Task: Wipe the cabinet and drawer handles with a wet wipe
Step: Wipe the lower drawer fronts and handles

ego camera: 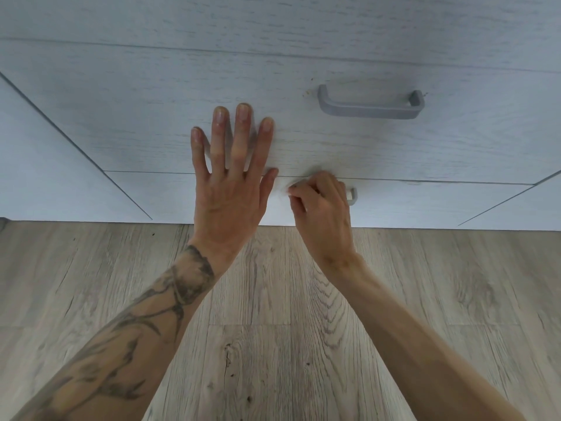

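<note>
I have my left hand (226,180) spread flat, fingers fully open and holding nothing, pressed on the upper drawer front (303,141) to steady it. My right hand (321,211) is curled closed around the lower drawer handle (351,196), just at three o'clock of the left; only the handle's right end peeks out past my knuckles. A scrap of white at my fingertips looks like the wet wipe (288,192), though most of it is hidden in the grip. I judge the step in hand is rubbing this lower handle. The upper handle (370,104), up at one o'clock and well apart, is bare. Next I would slide the wipe along to the exposed end, then lift to that upper handle.
</note>
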`<state>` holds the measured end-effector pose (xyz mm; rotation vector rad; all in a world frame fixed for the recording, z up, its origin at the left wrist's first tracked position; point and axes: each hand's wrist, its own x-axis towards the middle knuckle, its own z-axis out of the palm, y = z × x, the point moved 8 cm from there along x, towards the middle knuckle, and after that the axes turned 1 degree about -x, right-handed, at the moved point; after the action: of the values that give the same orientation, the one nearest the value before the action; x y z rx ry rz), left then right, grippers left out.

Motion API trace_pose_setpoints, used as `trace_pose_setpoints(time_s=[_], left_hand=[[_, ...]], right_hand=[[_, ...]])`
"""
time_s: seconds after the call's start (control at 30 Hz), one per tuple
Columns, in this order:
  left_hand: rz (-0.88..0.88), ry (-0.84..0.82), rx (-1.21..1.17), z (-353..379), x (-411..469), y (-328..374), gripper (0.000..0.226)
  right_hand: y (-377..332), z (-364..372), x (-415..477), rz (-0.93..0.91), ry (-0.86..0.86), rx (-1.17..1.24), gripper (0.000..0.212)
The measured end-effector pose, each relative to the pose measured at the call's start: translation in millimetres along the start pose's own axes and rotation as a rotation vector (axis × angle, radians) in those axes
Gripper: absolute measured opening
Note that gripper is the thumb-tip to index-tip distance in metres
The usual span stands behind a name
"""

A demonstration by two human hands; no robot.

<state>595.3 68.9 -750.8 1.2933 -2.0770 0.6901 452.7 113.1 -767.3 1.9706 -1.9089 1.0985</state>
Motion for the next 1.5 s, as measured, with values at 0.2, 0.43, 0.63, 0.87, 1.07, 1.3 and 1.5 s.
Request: trace_pose_setpoints(time_s=[0.2, 0.43, 0.63, 0.87, 1.07, 1.3, 1.5], left_hand=[[0.002, -0.005, 0.009, 0, 0, -1, 0.080], [-0.002, -0.001, 0.004, 2, -2, -1, 0.080], [-0.002, 0.001, -0.008, 2, -1, -1, 0.080], [0.005, -0.001, -0.002, 3, -1, -1, 0.081], [0.007, 0.006, -0.006, 3, 0, 1, 0.083], [0.009, 0.003, 0.000, 3, 0, 1, 0.082], [0.007, -0.004, 0.022, 2, 0, 2, 0.081]], right_hand=[[-3, -5, -8, 0.004, -0.008, -0.029, 0.014], [-1, -7, -10, 0.016, 0.006, -0.020, 0.015], [1, -5, -1, -0.024, 0.003, -0.018, 0.010], [28, -24, -24, 0.005, 0.064, 0.018, 0.006], [7, -9, -9, -0.091, 0.022, 0.030, 0.008], [8, -14, -15, -0.066, 0.037, -0.002, 0.009], [14, -16, -18, -0.097, 0.015, 0.010, 0.007]])
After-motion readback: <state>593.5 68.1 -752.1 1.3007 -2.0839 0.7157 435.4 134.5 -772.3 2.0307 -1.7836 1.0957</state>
